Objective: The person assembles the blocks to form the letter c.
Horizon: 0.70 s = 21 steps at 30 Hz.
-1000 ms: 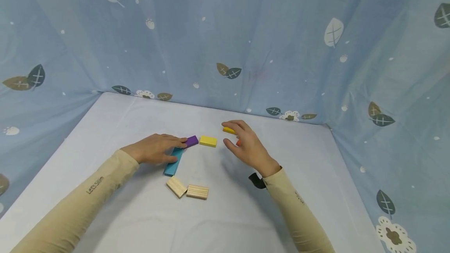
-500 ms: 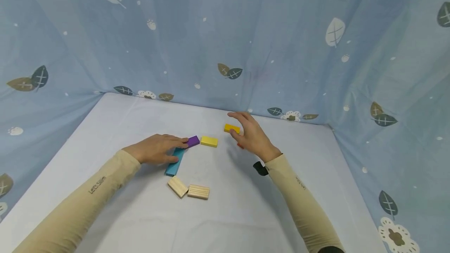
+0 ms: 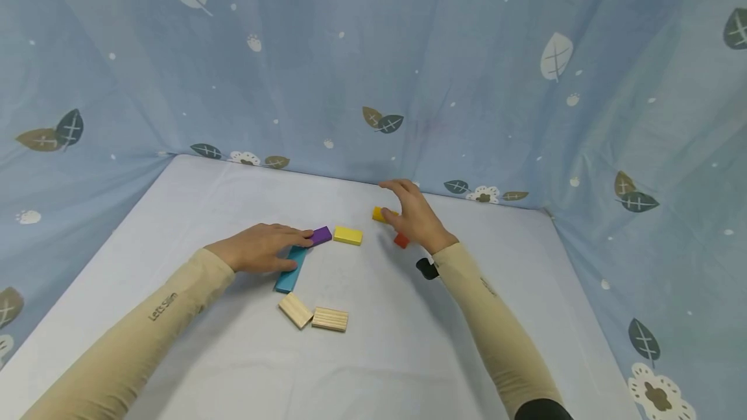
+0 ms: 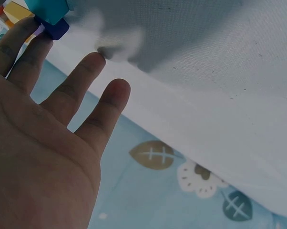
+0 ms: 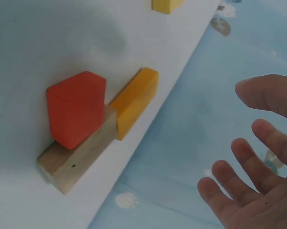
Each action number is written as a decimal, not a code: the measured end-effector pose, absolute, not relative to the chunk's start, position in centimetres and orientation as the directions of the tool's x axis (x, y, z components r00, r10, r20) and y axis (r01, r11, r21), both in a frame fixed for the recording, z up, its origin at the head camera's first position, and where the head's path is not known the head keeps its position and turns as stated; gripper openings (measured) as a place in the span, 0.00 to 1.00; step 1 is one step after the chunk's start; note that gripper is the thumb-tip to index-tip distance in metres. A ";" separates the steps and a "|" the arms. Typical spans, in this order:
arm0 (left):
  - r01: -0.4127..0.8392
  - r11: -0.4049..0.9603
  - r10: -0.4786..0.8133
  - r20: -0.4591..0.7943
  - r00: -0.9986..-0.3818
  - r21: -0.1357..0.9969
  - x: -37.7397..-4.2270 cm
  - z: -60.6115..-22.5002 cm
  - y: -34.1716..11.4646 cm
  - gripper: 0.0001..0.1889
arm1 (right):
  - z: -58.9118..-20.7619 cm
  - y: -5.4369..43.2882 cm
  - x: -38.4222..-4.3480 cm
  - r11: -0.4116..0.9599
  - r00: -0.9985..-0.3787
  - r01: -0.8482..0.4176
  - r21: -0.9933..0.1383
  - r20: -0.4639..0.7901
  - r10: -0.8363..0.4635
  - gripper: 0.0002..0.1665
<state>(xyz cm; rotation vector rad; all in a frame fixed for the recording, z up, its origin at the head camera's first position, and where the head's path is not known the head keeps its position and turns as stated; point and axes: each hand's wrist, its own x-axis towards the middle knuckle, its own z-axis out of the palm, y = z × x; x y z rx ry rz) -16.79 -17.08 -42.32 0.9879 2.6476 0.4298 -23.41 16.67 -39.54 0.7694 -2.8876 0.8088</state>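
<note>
My left hand (image 3: pixel 259 248) rests with extended fingers at the purple block (image 3: pixel 320 236), its thumb over the blue block (image 3: pixel 290 271). In the left wrist view the fingers are spread, and two fingertips reach a dark purple block (image 4: pixel 57 29) under a teal one (image 4: pixel 48 9). My right hand (image 3: pixel 415 216) hovers, fingers apart and loosely bent, over the orange-yellow block (image 3: pixel 378 214) and red block (image 3: pixel 401 240). The right wrist view has that hand holding nothing, off to the side of the red block (image 5: pixel 76 109), which leans over a plain wooden block (image 5: pixel 81 160) beside the orange-yellow block (image 5: pixel 136 102).
A light yellow block (image 3: pixel 347 236) lies between the purple block and the right hand's group. Two plain wooden blocks (image 3: pixel 295 310) lie nearer me, below the blue one. Behind the white tabletop (image 3: pixel 373 368) hangs a blue patterned curtain (image 3: pixel 292 83).
The right hand has moved toward the back and slightly right, uncovering more of the red block in the head view. The left hand stays at the purple and blue blocks.
</note>
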 end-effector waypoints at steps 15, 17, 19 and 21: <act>0.575 0.732 0.661 -0.175 -0.730 0.365 -16.8 -42.3 -17.0 0.30 | -42.1 16.0 -25.5 0.792 -0.904 -0.378 -0.478 0.006 -0.428 0.43; 0.576 0.732 0.661 -0.175 -0.730 0.364 -16.8 -42.4 -17.0 0.29 | -42.3 16.0 -25.6 0.811 -0.907 -0.372 -0.452 -0.009 -0.421 0.40; 0.581 0.727 0.665 -0.168 -0.727 0.366 -16.8 -42.3 -17.0 0.29 | -42.4 16.0 -25.7 0.826 -0.909 -0.368 -0.427 -0.019 -0.416 0.38; 0.581 0.725 0.667 -0.168 -0.726 0.369 -16.8 -42.3 -17.0 0.29 | -42.7 16.1 -25.9 0.833 -0.909 -0.367 -0.413 -0.031 -0.416 0.36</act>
